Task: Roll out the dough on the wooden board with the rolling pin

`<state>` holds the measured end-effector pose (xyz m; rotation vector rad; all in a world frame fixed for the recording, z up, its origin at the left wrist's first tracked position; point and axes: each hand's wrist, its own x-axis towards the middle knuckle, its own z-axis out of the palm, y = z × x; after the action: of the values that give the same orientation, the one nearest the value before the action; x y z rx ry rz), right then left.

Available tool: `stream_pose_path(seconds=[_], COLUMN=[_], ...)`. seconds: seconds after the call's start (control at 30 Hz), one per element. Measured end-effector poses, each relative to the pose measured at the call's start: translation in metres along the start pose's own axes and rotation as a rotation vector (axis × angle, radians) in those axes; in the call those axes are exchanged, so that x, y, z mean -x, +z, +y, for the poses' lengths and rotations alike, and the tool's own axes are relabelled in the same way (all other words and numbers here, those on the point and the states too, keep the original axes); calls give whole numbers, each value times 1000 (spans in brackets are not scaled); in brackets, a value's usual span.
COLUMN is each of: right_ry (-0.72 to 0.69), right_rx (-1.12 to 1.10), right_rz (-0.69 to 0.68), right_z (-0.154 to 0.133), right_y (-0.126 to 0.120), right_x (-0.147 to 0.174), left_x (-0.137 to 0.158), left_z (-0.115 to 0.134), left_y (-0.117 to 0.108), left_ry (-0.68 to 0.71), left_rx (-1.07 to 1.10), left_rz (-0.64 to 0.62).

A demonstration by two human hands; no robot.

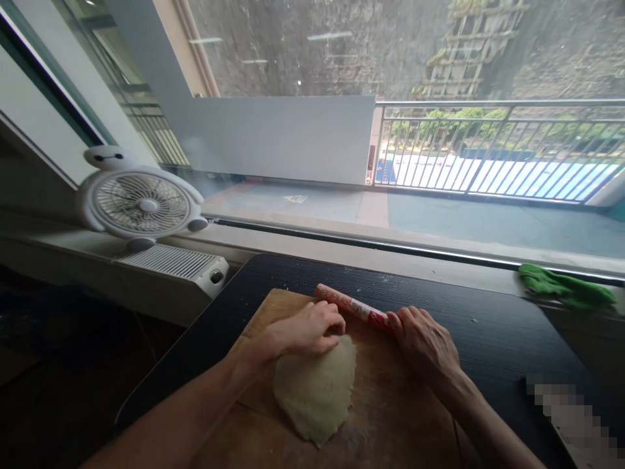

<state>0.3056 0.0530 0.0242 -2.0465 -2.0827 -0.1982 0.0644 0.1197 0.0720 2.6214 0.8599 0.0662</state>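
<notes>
A flat, pale sheet of dough [317,397] with an uneven edge lies on a wooden board [390,404]. My left hand [312,326] rests over the dough's far edge, its fingers curled and closed on it; the fingertips are partly hidden. Behind the dough, a rolling pin [349,303] with a red and white printed wrap lies slantwise near the board's far edge. Wrapped round its right end is my right hand [424,339], which hides that end.
The board sits on a black table [493,339] by a large window. On the sill are a green cloth [566,286] at the right and a white fan [146,202] at the left, above a radiator-like unit [180,267]. A pixelated object [571,417] lies at the right.
</notes>
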Motion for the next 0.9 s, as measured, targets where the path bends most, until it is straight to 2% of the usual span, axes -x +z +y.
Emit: stream_pose_path(seconds=[0.13,0.33,0.5,0.67,0.8,0.9], right_ry=[13,31,40,43,49,40], right_rx=[-15,-18,-25,-29,-24,-22], right_rz=[13,39,53,58,63,68], right_z=[0,-2,-2,-1,-1,-1], right_y=[1,1,1,2,2,2], right_x=[-1,2,2,2,2,2], left_x=[-6,-7,-15,-17,-16,-13], left_z=[5,17,18,22,30,37], left_y=[-2,6,0,0,1,7], left_ry=[46,81,113,167,159,162], left_rx=[-16,-17,39,-1,-46,-63], left_rz=[-42,46,-71,-31,-74,-41])
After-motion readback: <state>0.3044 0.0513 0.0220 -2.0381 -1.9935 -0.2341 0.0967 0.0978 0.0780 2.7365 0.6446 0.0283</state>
